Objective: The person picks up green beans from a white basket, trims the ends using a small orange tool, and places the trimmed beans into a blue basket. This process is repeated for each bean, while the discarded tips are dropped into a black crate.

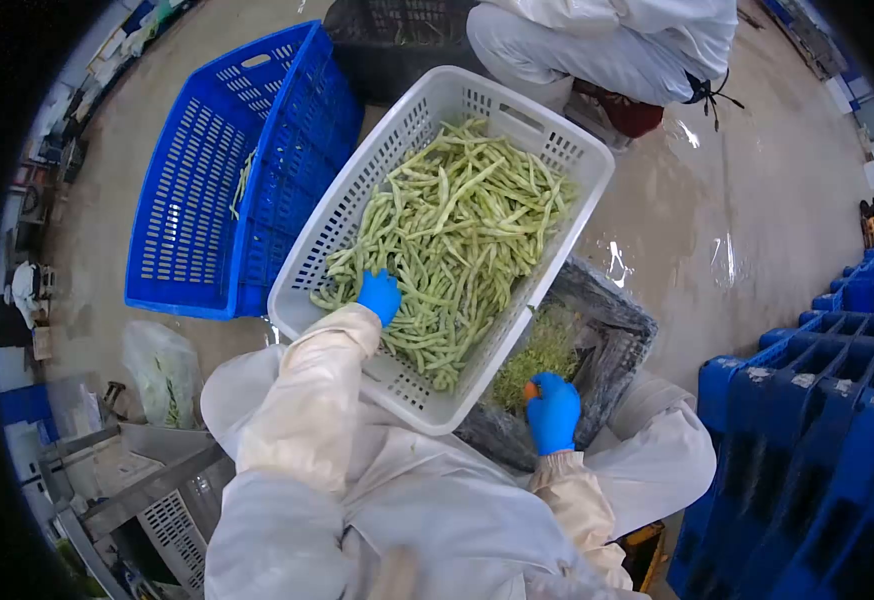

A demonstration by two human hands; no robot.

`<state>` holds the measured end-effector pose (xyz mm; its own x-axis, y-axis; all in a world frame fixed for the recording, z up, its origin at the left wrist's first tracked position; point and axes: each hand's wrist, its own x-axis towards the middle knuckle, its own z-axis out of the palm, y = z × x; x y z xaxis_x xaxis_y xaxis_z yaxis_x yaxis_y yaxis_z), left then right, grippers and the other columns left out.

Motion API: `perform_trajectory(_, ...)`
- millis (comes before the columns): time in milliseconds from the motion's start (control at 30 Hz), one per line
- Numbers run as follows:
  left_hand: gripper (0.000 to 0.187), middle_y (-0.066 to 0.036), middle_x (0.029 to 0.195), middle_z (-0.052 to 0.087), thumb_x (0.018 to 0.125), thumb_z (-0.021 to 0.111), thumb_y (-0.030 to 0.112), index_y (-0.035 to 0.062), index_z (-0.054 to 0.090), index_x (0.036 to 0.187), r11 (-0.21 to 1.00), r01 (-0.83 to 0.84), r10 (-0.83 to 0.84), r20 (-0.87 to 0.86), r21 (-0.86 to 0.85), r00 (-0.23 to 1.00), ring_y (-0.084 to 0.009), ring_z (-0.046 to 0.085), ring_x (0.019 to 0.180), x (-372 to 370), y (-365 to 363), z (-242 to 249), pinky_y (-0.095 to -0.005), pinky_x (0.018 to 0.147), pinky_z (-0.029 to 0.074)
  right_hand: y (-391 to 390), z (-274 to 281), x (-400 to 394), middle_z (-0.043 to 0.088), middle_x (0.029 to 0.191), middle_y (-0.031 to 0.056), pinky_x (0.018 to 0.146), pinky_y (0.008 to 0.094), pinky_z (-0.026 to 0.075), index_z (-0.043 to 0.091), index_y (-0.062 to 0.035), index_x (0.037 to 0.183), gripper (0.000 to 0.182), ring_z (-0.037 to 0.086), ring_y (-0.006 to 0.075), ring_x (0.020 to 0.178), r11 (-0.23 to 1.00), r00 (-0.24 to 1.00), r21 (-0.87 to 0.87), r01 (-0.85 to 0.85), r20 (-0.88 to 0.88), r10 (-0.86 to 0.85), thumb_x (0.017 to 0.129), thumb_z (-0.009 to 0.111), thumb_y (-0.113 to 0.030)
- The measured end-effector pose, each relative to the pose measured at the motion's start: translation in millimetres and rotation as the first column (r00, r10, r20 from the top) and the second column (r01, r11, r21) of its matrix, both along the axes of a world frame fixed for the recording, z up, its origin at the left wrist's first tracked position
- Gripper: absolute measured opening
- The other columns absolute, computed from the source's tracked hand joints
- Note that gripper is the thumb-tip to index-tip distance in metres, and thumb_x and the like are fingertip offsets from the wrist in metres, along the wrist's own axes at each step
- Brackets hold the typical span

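Observation:
A white slotted crate (307, 235) rests tilted across my lap, holding a heap of green beans (457, 225). My left hand (380, 297), in a blue glove, reaches onto the near left of the heap. Its fingers are slightly apart and touch the beans. To the right of the crate, my blue-gloved right hand (554, 412) is closed around a small orange object (531, 391); most of it is hidden by the fingers. Below that hand is a bin with a dark plastic liner (617, 315), containing thin green trimmings (545, 352).
A blue slotted crate (192, 200) with a few beans stands at left. Ahead, a person in white clothing (597, 40) sits near a dark crate (397, 25). Blue plastic pallets (787, 440) stand at right. A clear plastic bag (160, 365) lies left of my knee. The floor (727, 200) looks wet.

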<state>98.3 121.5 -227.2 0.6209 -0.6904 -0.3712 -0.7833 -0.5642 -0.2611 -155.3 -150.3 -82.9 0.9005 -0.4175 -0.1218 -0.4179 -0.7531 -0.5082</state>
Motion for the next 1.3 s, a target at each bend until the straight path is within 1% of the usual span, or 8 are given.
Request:
perform_trajectory(100, 0.014, -0.007, 0.093, 0.062, 0.077, 0.051, 0.015, 0.0091, 0.063, 0.083, 0.968, -0.086, 0.096, 0.033, -0.236, 0.995, -0.0298, 0.054, 0.097, 10.1, -9.2, 57.9, -0.0540, 0.078, 0.038, -0.2, 15.0, 4.7, 0.061, 0.085, 0.0126, 0.074, 0.0402, 0.042, 0.062, -0.0077, 0.088, 0.016, 0.057, 0.0313, 0.079, 1.000, 0.970, -0.013, -0.020, -0.243, 0.016, 0.073, 0.064, -0.014)
perform_trajectory(167, 0.014, -0.008, 0.085, 0.062, 0.079, 0.054, 0.016, 0.0078, 0.061, 0.087, 0.479, -0.792, 0.325, -0.762, -0.378, 0.561, -0.0270, 0.060, 0.082, 23.3, -14.4, 84.0, -0.0454, 0.067, 0.046, 4.5, 16.6, 4.8, 0.062, 0.090, 0.0134, 0.075, 0.0379, 0.044, 0.061, -0.0070, 0.096, 0.022, 0.059, 0.0288, 0.083, 0.996, 1.000, 0.091, 0.026, 0.002, -0.027, 0.075, 0.063, -0.012)
perform_trajectory(233, 0.016, -0.007, 0.076, 0.060, 0.083, 0.053, 0.019, 0.0051, 0.059, 0.088, 0.317, -0.812, 0.091, -0.836, -0.490, 0.540, -0.0211, 0.060, 0.067, 11.5, -24.6, 128.7, -0.0337, 0.058, 0.050, 9.9, 19.4, 5.4, 0.062, 0.095, 0.0142, 0.076, 0.0355, 0.046, 0.060, -0.0062, 0.103, 0.027, 0.060, 0.0263, 0.087, 0.980, 0.966, 0.198, 0.039, 0.245, -0.087, 0.077, 0.063, -0.011)
perform_trajectory(300, 0.020, -0.004, 0.074, 0.058, 0.087, 0.051, 0.020, 0.0026, 0.059, 0.089, -0.019, -0.998, -0.172, -0.983, -0.063, 0.066, -0.0151, 0.059, 0.067, -28.9, -50.3, 200.2, -0.0296, 0.060, 0.051, 15.3, 23.9, 6.7, 0.059, 0.109, 0.0129, 0.085, 0.0317, 0.044, 0.050, -0.0060, 0.122, 0.042, 0.058, 0.0204, 0.098, 0.837, 0.954, 0.547, -0.030, 0.265, -0.139, 0.082, 0.060, -0.008)
perform_trajectory(400, 0.024, -0.002, 0.074, 0.058, 0.089, 0.050, 0.023, 0.0022, 0.060, 0.089, 0.128, -0.992, -0.270, -0.961, 0.019, -0.054, -0.0121, 0.058, 0.066, -68.9, -66.9, 233.4, -0.0267, 0.059, 0.051, 25.8, 49.8, 9.3, 0.055, 0.118, 0.0102, 0.088, 0.0304, 0.041, 0.041, -0.0057, 0.131, 0.048, 0.054, 0.0178, 0.103, 0.745, 0.897, 0.643, -0.177, 0.418, -0.148, 0.085, 0.055, -0.006)
perform_trajectory(633, 0.027, 0.000, 0.065, 0.057, 0.089, 0.050, 0.025, 0.0007, 0.062, 0.088, 0.399, -0.908, -0.180, -0.982, -0.129, 0.060, -0.0086, 0.053, 0.055, -112.9, -81.5, 245.0, -0.0219, 0.050, 0.043, 19.3, 58.8, -8.8, 0.061, 0.104, 0.0101, 0.083, 0.0293, 0.044, 0.051, -0.0035, 0.119, 0.033, 0.057, 0.0175, 0.096, 0.670, 0.891, 0.627, -0.397, 0.440, 0.117, 0.086, 0.053, -0.003)
perform_trajectory(1200, 0.026, -0.002, 0.049, 0.045, 0.083, 0.055, 0.024, 0.0012, 0.056, 0.070, -0.223, -0.973, -0.089, -0.993, -0.061, 0.083, -0.0124, 0.042, 0.038, -120.2, -103.8, 192.9, -0.0266, 0.035, 0.033, 56.2, 62.4, -16.9, 0.055, 0.066, 0.0107, 0.061, 0.0393, 0.041, 0.057, -0.0050, 0.080, 0.010, 0.055, 0.0275, 0.066, 0.852, 0.746, -0.177, -0.493, 0.418, 0.519, 0.073, 0.057, -0.012)
perform_trajectory(1300, 0.030, -0.009, 0.050, 0.050, 0.079, 0.055, 0.025, -0.0001, 0.057, 0.063, 0.097, -0.722, -0.062, -0.728, -0.685, 0.683, -0.0182, 0.047, 0.040, -119.6, -106.8, 169.1, -0.0317, 0.039, 0.037, 68.7, 52.2, -18.7, 0.052, 0.063, 0.0076, 0.061, 0.0368, 0.039, 0.053, -0.0068, 0.074, 0.007, 0.053, 0.0250, 0.062, 0.768, 0.702, -0.288, -0.572, 0.312, 0.640, 0.070, 0.056, -0.013)
